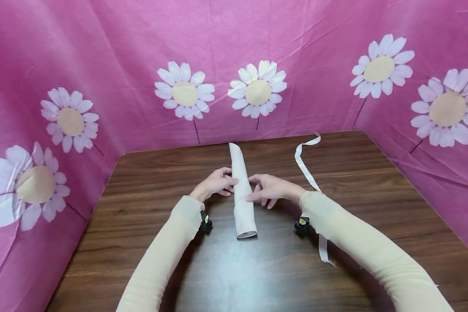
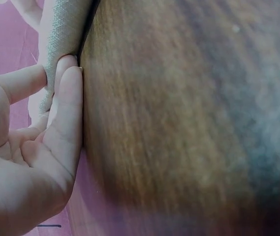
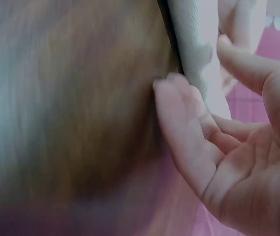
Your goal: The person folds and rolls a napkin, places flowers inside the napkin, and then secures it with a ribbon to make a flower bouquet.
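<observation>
A cream cloth rolled into a long tube (image 1: pixel 242 199) lies lengthwise on the table, its near end showing the hollow of the roll. From the left, my left hand (image 1: pixel 219 181) holds it, thumb on the upper side and fingertips low against the tabletop. My right hand (image 1: pixel 271 189) grips the opposite side a little closer to me, thumb on the cloth. In the left wrist view, the woven cloth (image 2: pixel 63 37) runs between thumb and fingers. The right wrist view shows the roll (image 3: pixel 196 44) with bent fingers (image 3: pixel 179 118) at its base.
A white ribbon (image 1: pixel 306 171) lies on the right of the brown wooden table (image 1: pixel 160 173), passing beneath my right forearm. Pink fabric with white daisies (image 1: pixel 218 39) hangs round the table's back and sides. Each wrist bears a small black camera (image 1: pixel 302 225).
</observation>
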Action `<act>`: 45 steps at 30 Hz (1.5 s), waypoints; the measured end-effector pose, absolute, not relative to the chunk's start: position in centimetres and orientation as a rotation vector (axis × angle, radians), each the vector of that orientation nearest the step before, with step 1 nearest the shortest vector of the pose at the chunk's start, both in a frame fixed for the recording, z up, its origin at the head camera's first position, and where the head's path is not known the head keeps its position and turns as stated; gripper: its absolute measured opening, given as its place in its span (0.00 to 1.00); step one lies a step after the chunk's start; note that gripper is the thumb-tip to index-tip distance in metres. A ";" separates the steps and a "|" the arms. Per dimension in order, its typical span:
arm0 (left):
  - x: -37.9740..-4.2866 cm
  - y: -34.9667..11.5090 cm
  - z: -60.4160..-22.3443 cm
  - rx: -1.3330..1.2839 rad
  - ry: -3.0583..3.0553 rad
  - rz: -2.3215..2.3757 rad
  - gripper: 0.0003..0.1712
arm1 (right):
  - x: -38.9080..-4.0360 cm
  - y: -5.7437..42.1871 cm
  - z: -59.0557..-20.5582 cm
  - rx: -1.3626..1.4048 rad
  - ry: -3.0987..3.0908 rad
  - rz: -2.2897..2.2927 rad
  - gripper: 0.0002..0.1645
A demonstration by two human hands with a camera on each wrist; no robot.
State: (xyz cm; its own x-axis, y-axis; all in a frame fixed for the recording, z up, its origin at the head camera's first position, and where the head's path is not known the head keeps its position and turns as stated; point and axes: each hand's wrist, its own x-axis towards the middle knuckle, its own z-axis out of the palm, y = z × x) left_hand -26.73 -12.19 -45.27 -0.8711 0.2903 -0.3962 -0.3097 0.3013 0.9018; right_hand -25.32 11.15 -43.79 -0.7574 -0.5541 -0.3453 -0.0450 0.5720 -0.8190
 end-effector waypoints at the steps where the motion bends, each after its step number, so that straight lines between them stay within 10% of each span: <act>1: -26.8 -12.1 -45.3 -0.014 2.077 1.611 0.31 | -25.6 11.7 -43.6 -0.491 2.243 -1.124 0.46; 11: -26.5 -12.1 -45.2 -0.001 2.093 1.607 0.33 | -30.0 20.9 -43.3 -0.472 2.629 -1.076 0.28; 29: -26.7 -12.5 -45.3 0.039 2.095 1.576 0.34 | -30.6 29.7 -45.1 -0.710 2.498 -1.077 0.40; 45: -27.0 -12.5 -45.5 0.024 2.102 1.581 0.36 | -30.2 28.6 -45.5 -0.851 2.532 -0.973 0.05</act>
